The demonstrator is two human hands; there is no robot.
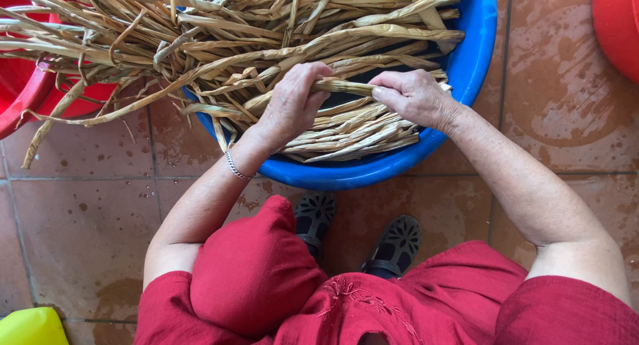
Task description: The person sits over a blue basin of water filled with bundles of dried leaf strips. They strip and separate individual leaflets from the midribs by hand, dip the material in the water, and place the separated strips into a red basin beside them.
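Observation:
A blue plastic basin (476,49) holds a heap of long, pale dried plant strips (266,25). One twisted strip (346,87) is stretched between both hands over the basin's near side. My left hand (293,102) is closed around its left part; a thin bracelet sits on that wrist. My right hand (413,95) pinches the same strip at its right part. Many strips spill leftwards over the basin's rim.
A red tub (26,95) stands at the far left under the spilled strips, another red tub (619,25) at the top right. The floor is wet reddish tile (86,212). My black shoes (393,245) and red dress are below; a yellow object (30,326) lies bottom left.

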